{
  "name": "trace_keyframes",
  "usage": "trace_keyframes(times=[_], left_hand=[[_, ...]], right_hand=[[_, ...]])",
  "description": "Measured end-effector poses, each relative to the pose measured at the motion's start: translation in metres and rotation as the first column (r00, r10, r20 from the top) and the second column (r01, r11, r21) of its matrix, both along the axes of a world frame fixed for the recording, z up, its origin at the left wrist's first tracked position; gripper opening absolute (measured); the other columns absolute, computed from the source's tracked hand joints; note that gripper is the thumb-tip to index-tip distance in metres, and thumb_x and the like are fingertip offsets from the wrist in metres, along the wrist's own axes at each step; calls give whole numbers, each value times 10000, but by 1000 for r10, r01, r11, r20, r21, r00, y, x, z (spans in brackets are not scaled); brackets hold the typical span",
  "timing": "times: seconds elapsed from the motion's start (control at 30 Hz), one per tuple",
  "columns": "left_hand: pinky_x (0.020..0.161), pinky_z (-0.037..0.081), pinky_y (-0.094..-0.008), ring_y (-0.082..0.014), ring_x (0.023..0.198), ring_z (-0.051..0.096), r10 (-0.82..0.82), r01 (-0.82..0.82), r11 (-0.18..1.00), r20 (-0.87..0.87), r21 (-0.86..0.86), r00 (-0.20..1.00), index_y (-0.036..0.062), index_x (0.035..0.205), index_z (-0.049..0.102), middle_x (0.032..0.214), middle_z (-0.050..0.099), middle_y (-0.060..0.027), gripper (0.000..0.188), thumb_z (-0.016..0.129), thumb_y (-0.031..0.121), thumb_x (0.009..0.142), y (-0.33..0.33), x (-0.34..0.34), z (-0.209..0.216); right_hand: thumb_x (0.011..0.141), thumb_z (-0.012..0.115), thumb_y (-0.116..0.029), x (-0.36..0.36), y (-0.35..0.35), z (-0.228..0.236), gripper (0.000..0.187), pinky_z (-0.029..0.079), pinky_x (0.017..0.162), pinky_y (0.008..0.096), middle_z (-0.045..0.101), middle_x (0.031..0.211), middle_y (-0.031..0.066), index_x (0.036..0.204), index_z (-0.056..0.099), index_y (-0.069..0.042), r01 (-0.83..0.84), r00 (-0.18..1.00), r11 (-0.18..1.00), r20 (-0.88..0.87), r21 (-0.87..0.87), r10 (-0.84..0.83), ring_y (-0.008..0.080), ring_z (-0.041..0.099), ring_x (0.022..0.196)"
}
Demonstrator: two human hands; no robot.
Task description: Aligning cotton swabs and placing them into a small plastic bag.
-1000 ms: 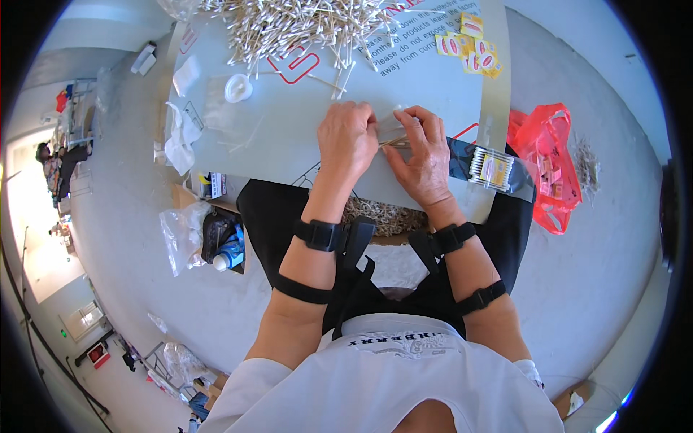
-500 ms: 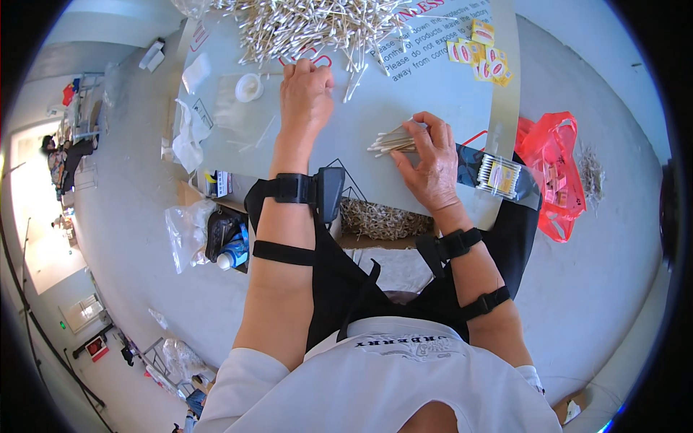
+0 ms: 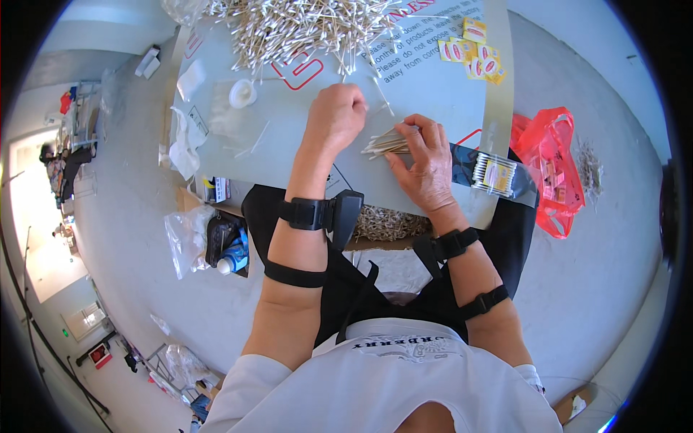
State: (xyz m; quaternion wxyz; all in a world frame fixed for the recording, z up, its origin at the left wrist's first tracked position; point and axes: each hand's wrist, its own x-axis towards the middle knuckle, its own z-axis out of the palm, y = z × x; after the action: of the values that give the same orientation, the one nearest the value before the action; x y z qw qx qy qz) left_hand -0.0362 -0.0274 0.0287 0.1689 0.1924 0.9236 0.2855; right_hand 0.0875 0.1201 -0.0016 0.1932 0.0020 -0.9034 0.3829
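Note:
A small bundle of cotton swabs [image 3: 382, 146] lies in the thumb and fingers of my right hand [image 3: 424, 162], low over the tabletop. My left hand [image 3: 336, 117] is curled closed to the left of that bundle, knuckles up; its fingertips and anything in them are hidden. A large heap of loose cotton swabs [image 3: 296, 32] spreads across the far side of the table. One stray swab [image 3: 383, 97] sits between the heap and my right hand. By my right wrist, a clear pack of swabs with a yellow card [image 3: 495, 175] rests at the table's near right edge.
Several yellow cards [image 3: 475, 52] lie at the far right of the grey tabletop [image 3: 242, 162]. A round white container [image 3: 242, 94] and crumpled white tissue [image 3: 185, 144] are on the left. Right of the table hangs a red plastic bag [image 3: 548, 169]. Below its front edge is a box of swabs [image 3: 390, 224].
My left hand has moved from the heap's near edge toward me and to the right, closer to the bundle. My right hand has stayed nearly in place with the swabs.

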Motion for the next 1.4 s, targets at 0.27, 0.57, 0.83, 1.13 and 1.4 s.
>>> trace_keyframes(times=[0.27, 0.57, 0.83, 1.13, 1.4], left_hand=[[766, 484, -398, -290, 946, 544, -201, 235, 972, -534, -6, 821, 101, 841, 702, 973, 557, -60, 181, 616, -25, 744, 25, -7, -6], [780, 476, -407, -311, 902, 534, -189, 129, 980, -509, -152, 840, 62, 818, 635, 864, 566, -72, 104, 664, -4, 743, 8, 6, -5], [825, 451, -439, -335, 944, 534, -21, 27, 1000, -433, 7, 901, 56, 867, 628, 959, 577, -98, 97, 633, -1, 789, 13, 65, -14], [1109, 265, -529, -366, 1388, 327, -29, -5, 997, -444, -74, 895, 19, 1389, 426, 1466, 401, -176, 571, 602, 276, 910, 35, 118, -25], [1162, 174, -552, -325, 1453, 239, -184, 111, 976, -433, -190, 882, 38, 1457, 362, 1542, 310, -179, 769, 639, 448, 868, 34, 91, -27]], right_hand=[[606, 766, -71, 1, 1, 0, 457, 467, 859, 404, 547, 1112, 101, 1037, 614, -38, -7, 1000, 1000, -17, -9, 7, 312, 537, 982], [618, 766, -91, 2, 1, -3, 412, 463, 834, 408, 563, 1058, 91, 1004, 624, -59, 0, 999, 1000, -32, 7, 0, 303, 541, 951], [618, 775, -114, 8, 3, -6, 357, 458, 792, 411, 572, 977, 73, 948, 643, -82, 12, 999, 998, -40, 68, -10, 292, 542, 916], [677, 694, 34, 34, 13, -10, 342, 480, 854, 362, 577, 1109, 110, 1007, 646, -41, 187, 973, 948, -85, -258, -215, 291, 565, 972], [924, 590, -18, 40, 11, -2, 202, 443, 952, 283, 544, 1280, 101, 1120, 605, 27, 188, 958, 579, 18, -793, -286, 167, 538, 1089]])
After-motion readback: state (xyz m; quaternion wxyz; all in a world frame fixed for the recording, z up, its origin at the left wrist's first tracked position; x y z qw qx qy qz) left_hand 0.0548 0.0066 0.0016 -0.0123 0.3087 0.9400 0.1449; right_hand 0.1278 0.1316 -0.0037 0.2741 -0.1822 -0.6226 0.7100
